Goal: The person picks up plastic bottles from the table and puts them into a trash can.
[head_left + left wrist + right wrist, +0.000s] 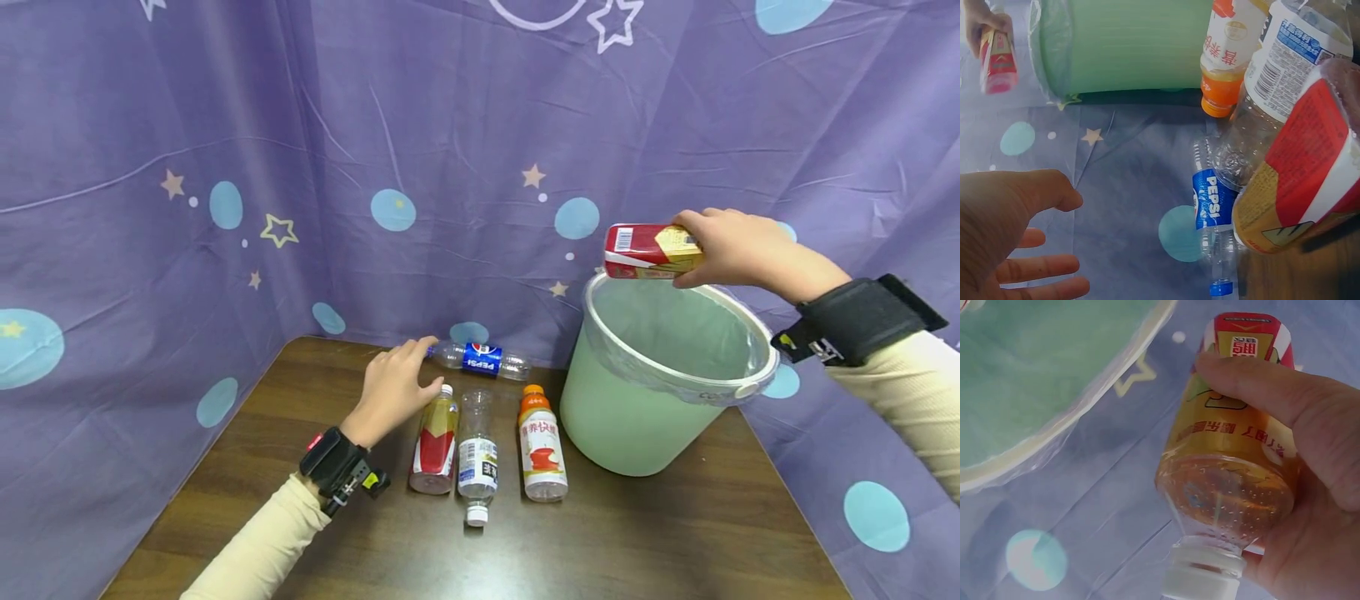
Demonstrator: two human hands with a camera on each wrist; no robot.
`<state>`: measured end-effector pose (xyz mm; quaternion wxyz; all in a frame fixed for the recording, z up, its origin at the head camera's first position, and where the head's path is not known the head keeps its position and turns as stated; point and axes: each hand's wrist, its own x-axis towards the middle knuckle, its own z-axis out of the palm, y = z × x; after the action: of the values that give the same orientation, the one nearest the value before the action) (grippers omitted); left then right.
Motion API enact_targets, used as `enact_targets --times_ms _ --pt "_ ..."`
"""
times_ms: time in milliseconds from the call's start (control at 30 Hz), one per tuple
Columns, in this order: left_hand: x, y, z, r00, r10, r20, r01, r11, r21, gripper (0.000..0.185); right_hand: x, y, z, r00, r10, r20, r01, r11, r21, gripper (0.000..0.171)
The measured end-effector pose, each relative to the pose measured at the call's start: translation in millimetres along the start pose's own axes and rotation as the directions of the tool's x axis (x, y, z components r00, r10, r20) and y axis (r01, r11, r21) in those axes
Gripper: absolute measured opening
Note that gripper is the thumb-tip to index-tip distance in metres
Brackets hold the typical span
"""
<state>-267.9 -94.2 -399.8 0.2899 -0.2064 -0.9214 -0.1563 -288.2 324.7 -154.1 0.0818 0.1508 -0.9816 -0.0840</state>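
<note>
My right hand [742,250] grips a red and gold drink bottle [637,250] above the bin's rim. In the right wrist view, its white cap [1204,575] is on and its neck points down. Fingers loosely spread, my left hand [393,383] hovers with nothing in it. Nearest to it are another red and gold bottle [435,446] and a clear Pepsi bottle [480,358], which lies across the back of the table. A clear bottle with a white label [477,467] lies cap toward me, beside an orange-capped drink bottle [543,454].
A pale green bin [637,417] with a clear liner over its rim stands on the right of the brown wooden table [345,533]. Behind the table hangs a purple curtain [450,125] patterned with stars and blue dots.
</note>
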Motion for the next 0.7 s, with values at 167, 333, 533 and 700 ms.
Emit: enact_targets --times_ms 167,333,533,700 --pt "-3.3 -3.9 4.4 1.000 -0.019 0.015 0.019 1.000 0.002 0.059 1 23 4 0.998 0.016 0.062 -0.017 1.000 0.015 0.072" --pt "-7.0 -7.8 7.7 0.999 -0.034 0.022 0.034 0.999 0.010 0.061 4 42 9 0.988 0.029 0.154 -0.036 0.999 0.039 0.067" --pt "-11.8 -11.9 11.8 0.998 -0.050 0.028 0.050 0.999 0.011 0.061 10 56 24 0.964 0.011 0.266 -0.054 0.987 0.153 0.055" --pt "-18.1 -15.9 17.0 0.996 -0.078 0.045 0.078 0.997 0.003 0.060 15 60 34 0.922 -0.021 0.388 -0.083 0.964 0.251 0.050"
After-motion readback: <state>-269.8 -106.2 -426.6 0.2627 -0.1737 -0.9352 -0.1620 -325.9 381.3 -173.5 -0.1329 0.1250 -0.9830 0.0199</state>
